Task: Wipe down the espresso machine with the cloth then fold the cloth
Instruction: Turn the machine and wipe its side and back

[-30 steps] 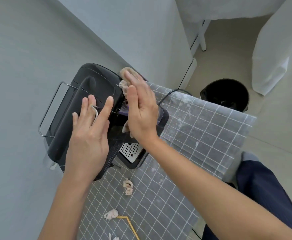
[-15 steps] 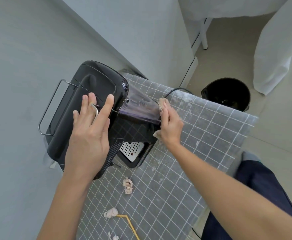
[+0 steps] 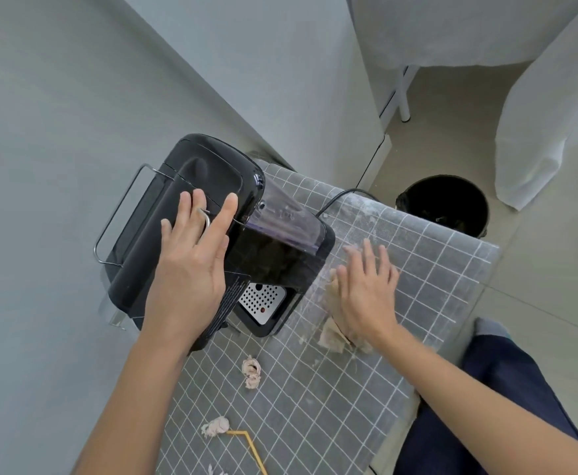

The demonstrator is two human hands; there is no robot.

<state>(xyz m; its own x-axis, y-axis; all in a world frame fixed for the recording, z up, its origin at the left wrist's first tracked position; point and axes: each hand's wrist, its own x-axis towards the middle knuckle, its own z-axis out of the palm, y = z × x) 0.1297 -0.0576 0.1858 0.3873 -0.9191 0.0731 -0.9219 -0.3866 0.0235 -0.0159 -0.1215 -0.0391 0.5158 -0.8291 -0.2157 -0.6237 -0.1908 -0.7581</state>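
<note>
A black espresso machine stands at the table's far left corner against the wall, with a clear water tank on its right side and a perforated drip tray at its front. My left hand lies flat on its top, fingers straight. The beige cloth lies crumpled on the table just right of the machine. My right hand rests on the cloth with fingers spread and blurred; most of the cloth is hidden under the palm.
The table carries a grey grid-patterned covering. Small crumpled beige scraps and a yellow strip lie near the front. A black power cord runs off the back edge. A black bin stands on the floor beyond.
My right hand slid down the machine's right side with the cloth, then came off the machine onto the table. My left hand stayed on the top.
</note>
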